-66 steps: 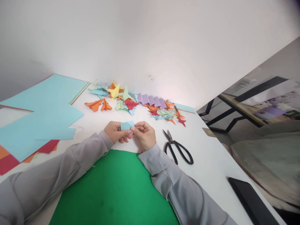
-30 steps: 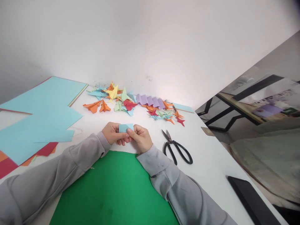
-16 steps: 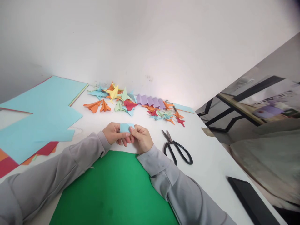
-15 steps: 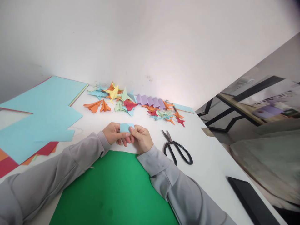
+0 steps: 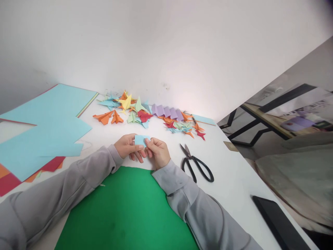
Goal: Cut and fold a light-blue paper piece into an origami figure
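Note:
A small folded piece of light blue paper [image 5: 141, 139] is pinched between both my hands just above the white table [image 5: 229, 173]. My left hand [image 5: 127, 146] grips its left side with thumb and fingers closed. My right hand [image 5: 159, 152] pinches its right edge, fingers curled. Both arms wear grey sleeves and rest over a large green sheet [image 5: 125, 211] that lies at the table's near edge.
Black scissors [image 5: 197, 166] lie right of my right hand. A heap of coloured folded paper shapes [image 5: 145, 114] and a purple pleated strip [image 5: 168, 111] sit by the wall. Large light blue sheets [image 5: 44, 128] cover red ones at left. A black flat device [image 5: 279, 222] lies near right.
My hands have kept hold of the blue paper and shifted it slightly; the piece looks smaller and more tightly folded than before. Nothing else has moved.

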{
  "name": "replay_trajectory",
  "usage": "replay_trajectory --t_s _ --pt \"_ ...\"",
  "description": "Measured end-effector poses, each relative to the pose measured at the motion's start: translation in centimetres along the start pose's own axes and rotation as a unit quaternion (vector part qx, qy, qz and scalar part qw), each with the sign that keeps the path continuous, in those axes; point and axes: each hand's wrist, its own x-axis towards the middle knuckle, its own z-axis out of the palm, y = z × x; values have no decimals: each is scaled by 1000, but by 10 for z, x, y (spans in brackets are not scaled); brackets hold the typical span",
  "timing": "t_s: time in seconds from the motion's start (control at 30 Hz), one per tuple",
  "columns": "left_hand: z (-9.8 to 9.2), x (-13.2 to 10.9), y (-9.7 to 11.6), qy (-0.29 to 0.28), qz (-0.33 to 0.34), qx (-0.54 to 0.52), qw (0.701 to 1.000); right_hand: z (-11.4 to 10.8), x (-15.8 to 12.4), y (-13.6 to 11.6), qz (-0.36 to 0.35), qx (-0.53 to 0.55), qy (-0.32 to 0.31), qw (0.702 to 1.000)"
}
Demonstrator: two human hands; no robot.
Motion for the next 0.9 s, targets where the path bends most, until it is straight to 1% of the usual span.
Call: replay_trajectory --t_s 0.1,0.27,0.37,0.43,0.53,0.7,0.9 --pt "-2 0 1 -7 -10 -12 1000 -1 1 0 3 -17 6 1000" --pt "-8 1 1 -14 -31 -41 999 -4 3 2 38 -32 -2 999" --pt "-10 2 1 -22 -37 -47 998 -6 3 3 29 -37 -26 999" --pt "-10 3 2 -28 -42 -48 998 -6 3 4 19 -39 -28 999" --pt "-7 3 3 -33 -42 -46 998 -6 3 4 14 -46 -20 999" --pt "-4 1 3 -26 -19 -21 999 -4 2 2 16 -76 -3 997" --pt "-4 1 2 -19 -5 -12 1000 -5 3 4 -14 -76 44 996"
